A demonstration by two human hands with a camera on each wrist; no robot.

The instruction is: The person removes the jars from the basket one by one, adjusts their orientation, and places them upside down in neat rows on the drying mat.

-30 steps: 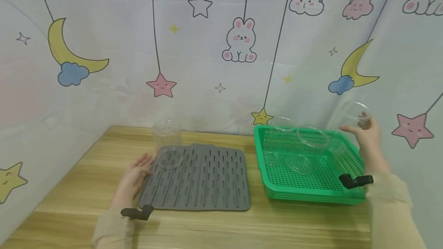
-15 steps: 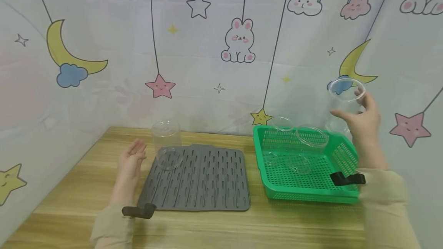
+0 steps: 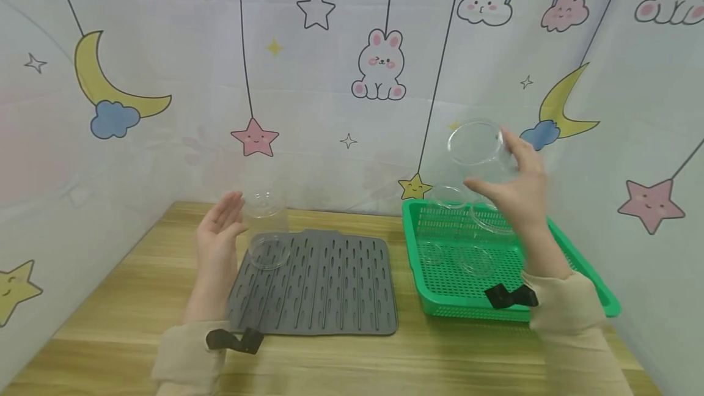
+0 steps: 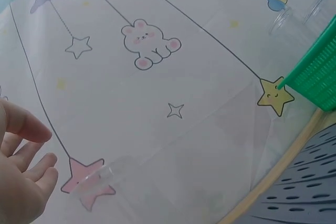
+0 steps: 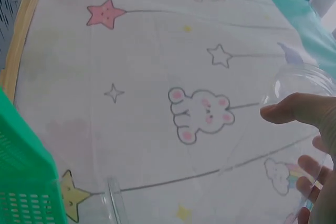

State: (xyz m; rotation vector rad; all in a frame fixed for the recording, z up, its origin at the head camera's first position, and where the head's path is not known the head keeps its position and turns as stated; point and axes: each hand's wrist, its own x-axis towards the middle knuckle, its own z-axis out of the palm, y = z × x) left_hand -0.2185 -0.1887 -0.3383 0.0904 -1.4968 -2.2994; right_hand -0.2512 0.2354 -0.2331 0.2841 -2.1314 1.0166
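Clear cup [image 3: 480, 162] within curled right grip [image 3: 519, 191], rim above thumb [image 3: 484, 188] (left grip [image 3: 219, 234] relaxed)

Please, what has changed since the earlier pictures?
The right hand has carried its clear cup up and leftward, keeping hold. The left hand has risen beside the standing cup. That cup, the gray mat, green basket and the two cups inside stayed put.

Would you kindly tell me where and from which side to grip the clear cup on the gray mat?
Probably around the middle of its wall, from the person's left: the clear cup stands on end at the far left corner of the gray mat, its round side exposed, with the left hand close beside it.
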